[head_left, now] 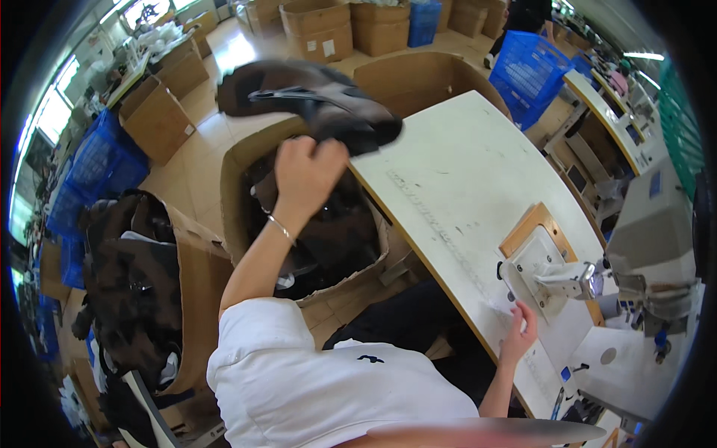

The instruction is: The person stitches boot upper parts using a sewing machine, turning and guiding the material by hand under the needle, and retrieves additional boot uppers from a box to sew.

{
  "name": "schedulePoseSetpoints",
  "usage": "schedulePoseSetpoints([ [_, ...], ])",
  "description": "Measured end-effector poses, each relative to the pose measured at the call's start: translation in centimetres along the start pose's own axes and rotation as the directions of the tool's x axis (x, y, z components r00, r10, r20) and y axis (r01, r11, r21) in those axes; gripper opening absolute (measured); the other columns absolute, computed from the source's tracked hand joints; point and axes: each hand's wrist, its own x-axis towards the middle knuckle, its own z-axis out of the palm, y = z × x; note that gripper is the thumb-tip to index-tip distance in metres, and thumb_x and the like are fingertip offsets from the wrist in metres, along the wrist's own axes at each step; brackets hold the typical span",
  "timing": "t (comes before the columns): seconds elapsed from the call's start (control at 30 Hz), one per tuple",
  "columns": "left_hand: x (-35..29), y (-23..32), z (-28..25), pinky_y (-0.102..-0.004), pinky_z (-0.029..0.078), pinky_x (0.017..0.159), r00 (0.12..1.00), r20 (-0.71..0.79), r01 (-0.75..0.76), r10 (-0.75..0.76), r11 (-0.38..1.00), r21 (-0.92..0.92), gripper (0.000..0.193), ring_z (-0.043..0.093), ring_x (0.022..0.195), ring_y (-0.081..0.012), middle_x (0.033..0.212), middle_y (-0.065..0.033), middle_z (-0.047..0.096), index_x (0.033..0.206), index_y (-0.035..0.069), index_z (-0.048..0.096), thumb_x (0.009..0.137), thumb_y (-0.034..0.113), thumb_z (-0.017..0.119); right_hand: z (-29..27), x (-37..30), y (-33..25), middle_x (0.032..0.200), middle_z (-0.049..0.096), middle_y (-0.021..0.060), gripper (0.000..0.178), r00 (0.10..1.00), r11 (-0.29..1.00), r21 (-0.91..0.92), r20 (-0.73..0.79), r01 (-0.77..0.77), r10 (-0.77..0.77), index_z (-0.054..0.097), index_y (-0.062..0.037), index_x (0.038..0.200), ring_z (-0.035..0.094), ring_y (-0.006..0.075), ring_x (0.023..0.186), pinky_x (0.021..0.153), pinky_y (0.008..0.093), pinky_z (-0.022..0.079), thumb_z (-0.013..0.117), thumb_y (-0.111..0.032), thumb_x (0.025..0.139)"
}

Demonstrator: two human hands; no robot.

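Gripping at one edge, the left hand is closed on the cloth, a dark mottled piece, blurred, held aloft between 11 and 12 o'clock of the view. Its right end overlaps a corner of the table, whose top lies at 2 o'clock; contact cannot be told. Below the hand, at 9 o'clock, stands a box of similar cloth, with a second box at 8 o'clock. The right hand, at 4 o'clock, has fingers loosely parted, seemingly empty, just beside the machine at 3 o'clock. Sound handling of so limp a piece probably calls for a firm edge grip, ends clear of the box, and the free hand ready to spread folds.
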Motion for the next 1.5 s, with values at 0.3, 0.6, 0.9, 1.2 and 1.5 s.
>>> schedulePoseSetpoints([
  [0.3,-3.9,19.2,-1.3,-0.0257,0.039,0.057,0.844,-0.240,-0.524,0.479,0.642,-0.560,0.009,0.042,0.068,-0.0132,0.066,0.0008,0.037,0.067,0.010,0.056,0.070,0.014,0.064,3.9,2.4,-5.8,0.107,0.063,0.0086,0.032,0.858,0.687,0.578,0.496,-0.440,0.133,0.060,0.0011,0.108,0.061,0.0175,0.096,0.086,0.0320,0.047,0.049,-0.027,0.098],
  [0.6,-5.1,23.0,-1.7,-0.0254,0.042,0.056,0.792,-0.264,-0.537,0.551,0.423,-0.730,0.015,0.045,0.064,-0.0139,0.074,0.0008,0.047,0.081,0.008,0.063,0.067,0.014,0.063,3.7,1.4,-4.4,0.105,0.063,0.0070,0.029,0.717,0.224,0.695,0.582,-0.684,0.384,0.052,-0.0052,0.117,0.064,0.0164,0.090,0.079,0.0315,0.054,0.055,-0.024,0.095],
  [0.9,-3.8,16.6,-5.1,-0.0382,0.046,0.082,0.986,0.101,0.144,-0.133,0.373,-0.917,0.021,0.057,0.094,-0.0281,0.099,-0.0147,0.058,0.094,-0.001,0.061,0.087,0.019,0.059,4.6,-1.0,-2.8,0.103,0.065,0.0124,0.031,0.925,0.927,-0.005,0.065,0.376,-0.374,0.055,0.0023,0.117,0.065,0.0227,0.084,0.074,0.0319,0.052,0.062,-0.005,0.087],
  [1.2,1.1,7.5,4.0,-0.0324,0.036,0.099,0.446,0.831,0.895,0.332,-0.142,-0.423,0.047,0.049,0.115,-0.0157,0.124,-0.0065,0.056,0.128,0.006,0.053,0.100,0.040,0.037,3.5,-3.5,-3.1,0.099,0.065,0.0044,0.022,0.572,0.487,-0.305,0.340,0.818,-0.747,0.069,-0.0140,0.086,0.059,0.0234,0.098,0.072,0.0373,0.044,0.070,-0.018,0.065],
  [1.5,5.6,14.2,4.0,-0.0393,0.047,0.070,0.694,0.700,0.572,0.170,0.459,-0.679,0.035,0.060,0.076,-0.0371,0.082,-0.0221,0.064,0.090,-0.001,0.065,0.084,0.033,0.065,0.8,-4.9,-2.3,0.095,0.066,0.0023,0.021,0.461,0.700,0.112,0.678,0.705,-0.573,0.069,-0.0110,0.091,0.060,0.0163,0.095,0.079,0.0325,0.046,0.071,-0.014,0.071],
])
